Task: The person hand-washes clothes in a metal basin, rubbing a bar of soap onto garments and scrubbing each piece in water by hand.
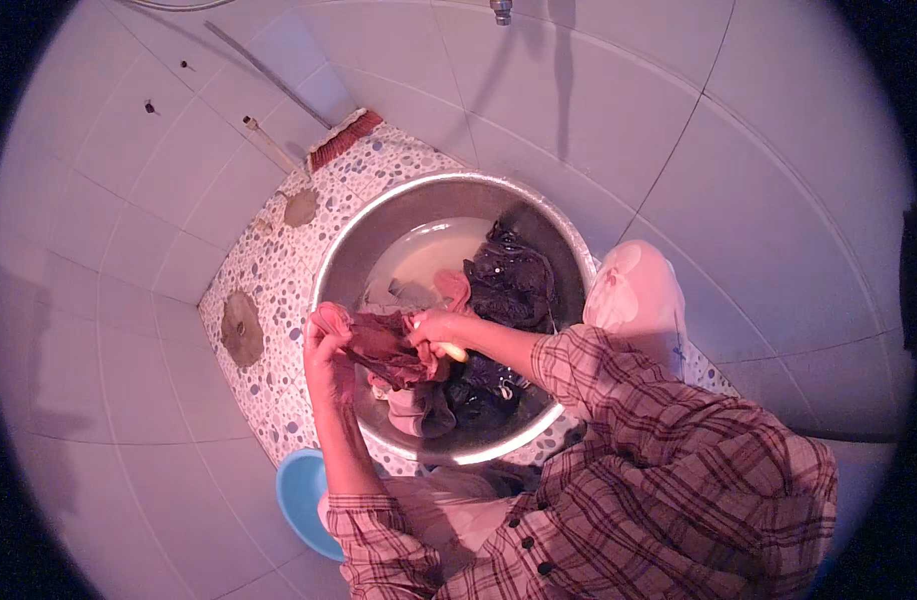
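Over a large round metal basin (582,262), my left hand (329,341) grips one side of a wet reddish garment (387,345). My right hand (433,330) is closed at the garment's other side and also holds a yellowish object (452,351), perhaps a bar of soap or a brush handle; which one I cannot tell. Cloudy water (436,251) lies in the basin. Dark wet clothes (511,281) rest along its right side and bottom, and a greyish-pink cloth (421,411) lies near the rim closest to me. The cloth partly hides my fingers.
A blue plastic bowl (304,499) stands on the floor at the lower left. A red-bristled broom (346,140) leans in the tiled corner. A metal tap fitting (501,11) juts from the wall above. A round drain cover (242,328) sits in the pebble-patterned floor.
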